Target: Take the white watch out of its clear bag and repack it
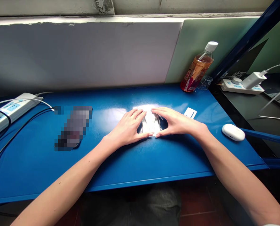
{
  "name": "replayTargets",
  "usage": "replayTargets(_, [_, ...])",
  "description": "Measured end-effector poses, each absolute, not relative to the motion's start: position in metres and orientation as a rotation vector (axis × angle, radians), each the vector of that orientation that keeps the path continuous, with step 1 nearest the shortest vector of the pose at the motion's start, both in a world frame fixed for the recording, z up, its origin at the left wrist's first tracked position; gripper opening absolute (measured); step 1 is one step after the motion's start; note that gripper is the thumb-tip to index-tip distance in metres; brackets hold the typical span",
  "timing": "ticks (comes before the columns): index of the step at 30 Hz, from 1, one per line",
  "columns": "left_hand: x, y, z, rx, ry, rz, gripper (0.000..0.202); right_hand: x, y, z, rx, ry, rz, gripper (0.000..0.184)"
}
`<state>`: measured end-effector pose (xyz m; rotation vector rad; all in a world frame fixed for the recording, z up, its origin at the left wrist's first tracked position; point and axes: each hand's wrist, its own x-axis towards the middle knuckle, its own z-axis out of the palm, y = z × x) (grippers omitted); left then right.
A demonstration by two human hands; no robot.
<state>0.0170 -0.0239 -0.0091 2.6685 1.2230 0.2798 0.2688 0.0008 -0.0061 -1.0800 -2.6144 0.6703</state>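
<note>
A small clear, shiny plastic packet lies on the blue table in front of me. My left hand grips its left edge between thumb and fingers. My right hand grips its right edge the same way. Both thumbs meet at the packet's near edge and the fingers curl over its far edge. Glare hides what is inside the packet.
A small white card lies just right of my right hand. A white earbud case sits at the table's right edge. A bottle of amber drink stands at the back right. Power strips lie on both sides. A blurred-out object lies to the left.
</note>
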Motion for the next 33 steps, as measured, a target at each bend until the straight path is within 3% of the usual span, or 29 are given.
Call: replayTargets(33, [0.008, -0.015, -0.003, 2.621, 1.148, 0.256, 0.109, 0.275, 0.0, -0.004, -1.264, -2.619, 0.691, 0.115])
